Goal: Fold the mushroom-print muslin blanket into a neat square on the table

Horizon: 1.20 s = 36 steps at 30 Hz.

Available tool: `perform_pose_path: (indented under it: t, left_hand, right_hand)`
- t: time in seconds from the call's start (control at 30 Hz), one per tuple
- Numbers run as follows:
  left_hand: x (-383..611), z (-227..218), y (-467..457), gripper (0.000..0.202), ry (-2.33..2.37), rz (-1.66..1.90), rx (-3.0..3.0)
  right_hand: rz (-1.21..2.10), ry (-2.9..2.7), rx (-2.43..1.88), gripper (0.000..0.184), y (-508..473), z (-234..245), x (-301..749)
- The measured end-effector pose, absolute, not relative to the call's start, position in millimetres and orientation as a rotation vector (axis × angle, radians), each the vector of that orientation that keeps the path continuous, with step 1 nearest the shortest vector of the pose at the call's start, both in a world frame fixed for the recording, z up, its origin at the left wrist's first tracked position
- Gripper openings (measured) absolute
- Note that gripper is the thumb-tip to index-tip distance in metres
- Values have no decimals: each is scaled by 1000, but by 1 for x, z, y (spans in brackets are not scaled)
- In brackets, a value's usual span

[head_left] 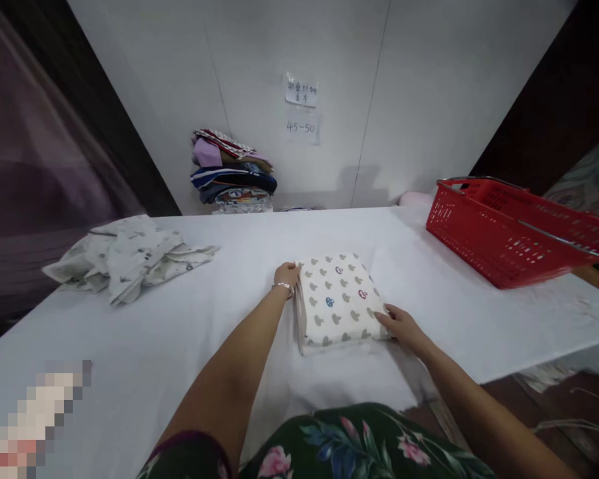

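A folded cream cloth (340,293) with grey mushroom prints, and a few in blue and red, lies as a thick square on the white-covered table. My left hand (287,274), with a bracelet at the wrist, is closed on its upper left edge. At the lower right edge, my right hand (400,324) grips the cloth's side, some fingers over the edge and others hidden. The layers show along the left side of the fold.
A crumpled pale printed cloth (130,256) lies at the table's left. Against the wall rises a stack of folded fabrics (232,169). The red plastic basket (504,233) stands at the right. Paper labels (301,110) are fixed to the wall. The white table (219,299) ends near my body.
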<state>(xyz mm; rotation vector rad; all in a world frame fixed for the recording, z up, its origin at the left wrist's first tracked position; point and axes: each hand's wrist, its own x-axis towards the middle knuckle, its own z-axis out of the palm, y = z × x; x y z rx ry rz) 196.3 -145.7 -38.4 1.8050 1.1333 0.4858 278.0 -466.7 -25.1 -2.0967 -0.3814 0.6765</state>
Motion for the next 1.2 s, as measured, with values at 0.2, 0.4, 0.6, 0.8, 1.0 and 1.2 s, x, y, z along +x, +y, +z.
perform_pose_path:
  t: [0.2, 0.4, 0.6, 0.8, 1.0, 1.2]
  left_hand:
    - [174, -42, -158, 30, 1050, 557, 1783]
    - [101, -24, -209, 29, 571, 703, 2112]
    - [61, -20, -245, 38, -1, 534, 2637]
    - [60, -30, -256, 35, 48, 495, 2850]
    - [58, -27, -262, 35, 23, 544, 2950]
    - [52, -34, -270, 29, 60, 700, 2940]
  right_hand:
    - [241, -721, -2169, 54, -487, -35, 278]
    - [-244, -1390, -2040, 42, -508, -44, 254]
    - [-343, -1447, -2129, 41, -504, -54, 255]
    - [-289, -1344, -2245, 43, -502, -53, 256]
    - [-284, -1335, -2324, 48, -506, -60, 254]
    - [-347, -1369, -2300, 55, -511, -74, 259]
